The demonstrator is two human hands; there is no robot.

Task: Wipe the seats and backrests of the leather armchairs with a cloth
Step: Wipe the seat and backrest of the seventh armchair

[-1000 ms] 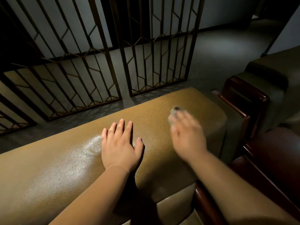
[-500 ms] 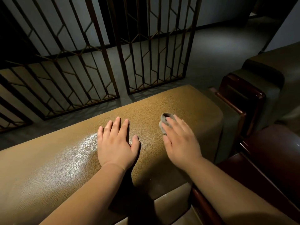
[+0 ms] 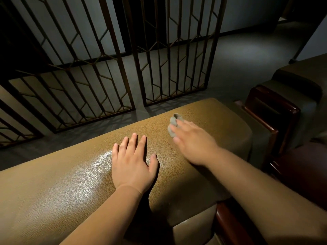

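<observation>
The tan leather top of an armchair backrest (image 3: 62, 188) runs across the lower half of the head view. My left hand (image 3: 133, 163) lies flat on it, fingers straight and together, near the middle. To its right my right hand (image 3: 192, 140) presses a small crumpled grey cloth (image 3: 172, 123) onto the leather near the backrest's right end; most of the cloth is hidden under the fingers, which are slightly blurred.
A second armchair (image 3: 299, 85) with a dark polished wooden arm (image 3: 269, 106) stands close at the right. A dark metal lattice screen (image 3: 106, 68) rises just behind the backrest, grey floor (image 3: 238, 55) beyond. A reddish-brown cushion (image 3: 300, 174) lies lower right.
My right hand with the cloth slid back toward the left hand, then forward and right again across the leather. The left hand has stayed flat in place.
</observation>
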